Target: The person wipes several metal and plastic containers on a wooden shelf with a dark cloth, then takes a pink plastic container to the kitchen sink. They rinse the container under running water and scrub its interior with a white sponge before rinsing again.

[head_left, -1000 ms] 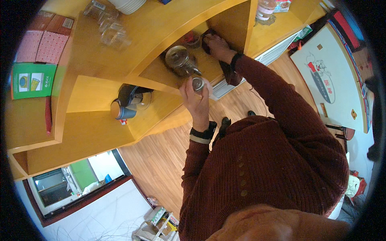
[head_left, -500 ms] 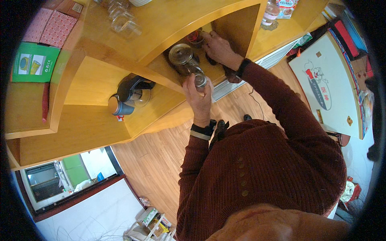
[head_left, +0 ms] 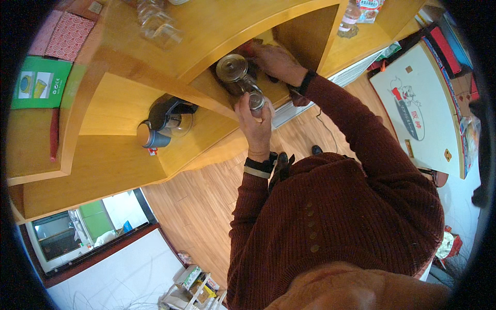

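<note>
My left hand is closed round a small glass jar with a round lid, at the front of an open shelf compartment. Just behind it stands a larger glass jar with a round clear top. My right hand reaches past these jars, deeper into the compartment. Its fingertips are at a reddish thing, mostly covered by the hand, whose kind I cannot make out. How those fingers are bent is hidden. Another dark item sits under my right wrist, partly covered.
Stacked clear glasses stand on the upper shelf. A dark-handled glass pot and a blue cylinder occupy the left compartment. Boxes, one a green box, fill the far left. A white board leans at right.
My right hand has shifted left, deeper into the compartment, and now covers most of the reddish item. My left hand stays on the small jar, nearly unmoved.
</note>
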